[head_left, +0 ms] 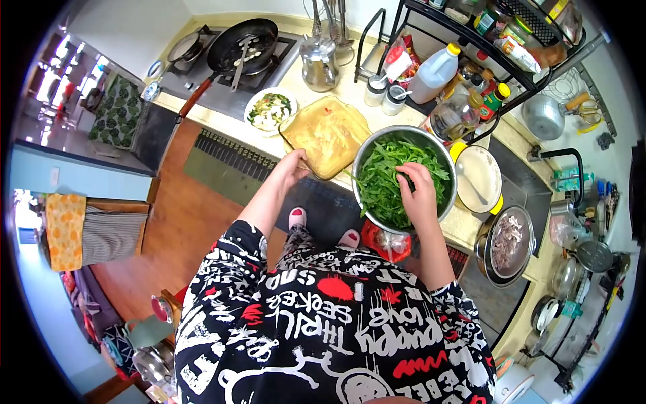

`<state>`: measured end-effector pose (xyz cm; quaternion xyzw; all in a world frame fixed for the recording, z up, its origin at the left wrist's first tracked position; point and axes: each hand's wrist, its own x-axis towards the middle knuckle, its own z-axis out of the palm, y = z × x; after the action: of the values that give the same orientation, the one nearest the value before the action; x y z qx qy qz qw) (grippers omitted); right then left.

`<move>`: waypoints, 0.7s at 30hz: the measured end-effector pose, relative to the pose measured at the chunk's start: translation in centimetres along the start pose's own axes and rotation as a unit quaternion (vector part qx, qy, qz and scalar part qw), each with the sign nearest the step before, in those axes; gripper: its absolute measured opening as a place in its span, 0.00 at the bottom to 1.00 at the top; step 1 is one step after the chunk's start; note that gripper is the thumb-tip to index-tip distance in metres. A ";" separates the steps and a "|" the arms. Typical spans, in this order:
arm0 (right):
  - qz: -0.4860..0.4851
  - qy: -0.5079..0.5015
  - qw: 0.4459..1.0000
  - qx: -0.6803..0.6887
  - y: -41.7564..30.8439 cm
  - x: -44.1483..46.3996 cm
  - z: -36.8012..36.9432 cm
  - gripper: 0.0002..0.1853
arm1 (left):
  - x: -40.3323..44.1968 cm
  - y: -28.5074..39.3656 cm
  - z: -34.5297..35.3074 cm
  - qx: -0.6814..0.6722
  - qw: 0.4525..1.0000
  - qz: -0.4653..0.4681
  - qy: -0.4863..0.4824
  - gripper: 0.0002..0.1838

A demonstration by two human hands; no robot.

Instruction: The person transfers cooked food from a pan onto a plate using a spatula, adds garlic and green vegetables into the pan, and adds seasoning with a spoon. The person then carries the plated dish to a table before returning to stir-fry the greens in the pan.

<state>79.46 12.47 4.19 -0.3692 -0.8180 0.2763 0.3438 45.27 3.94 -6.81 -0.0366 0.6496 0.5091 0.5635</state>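
Left hand: gripping cutting board by near edge
Right hand: touching greens, cannot tell if gripping
Worktop: bearing metal bowl beside board

The person wears a loose black top covered in white graffiti-like lettering, with "SEEKER", "PUPPY", "LOVE" and "REBEL" readable, plus red scribbles and a solid red blot. White cartoon outlines run across the part farthest from the hands. Both sleeves, the left and the right, carry the same print and end well short of the bare left hand and right hand. Between the hands, lower down, show black-and-white patterned trousers and pale pink slippers with red patches.
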 end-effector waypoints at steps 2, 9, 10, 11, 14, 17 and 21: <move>-0.002 -0.007 1.000 0.007 0.0 0.2 0.2 0.10 | 0.3 0.3 -0.9 -0.012 0.998 -0.027 -0.061 0.13; -0.001 -0.032 0.999 -0.014 0.1 0.8 0.9 0.11 | -1.4 0.8 -0.4 0.023 0.997 0.008 -0.078 0.23; 0.003 -0.033 0.999 -0.039 0.0 0.8 0.9 0.11 | -1.9 0.7 -0.7 0.029 0.996 0.033 -0.077 0.21; -0.011 -0.020 0.997 -0.072 0.0 0.7 0.8 0.11 | -2.4 0.8 -1.2 0.029 0.996 0.042 -0.072 0.20; -0.016 0.007 0.993 -0.119 -1.0 1.2 0.4 0.11 | -5.9 1.8 -2.9 0.028 0.994 0.076 -0.079 0.17; -0.036 0.025 0.992 -0.117 -2.6 2.8 0.5 0.10 | -10.6 3.5 -5.2 0.009 0.993 0.101 -0.061 0.17; -0.044 0.006 0.996 -0.082 -4.6 5.8 1.8 0.11 | -15.3 5.1 -10.2 -0.081 0.988 0.114 -0.060 0.19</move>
<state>73.33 14.08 8.40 -0.3613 -0.8515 0.1906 0.3288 40.54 -8.86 6.50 0.0225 0.5716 0.6217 0.5350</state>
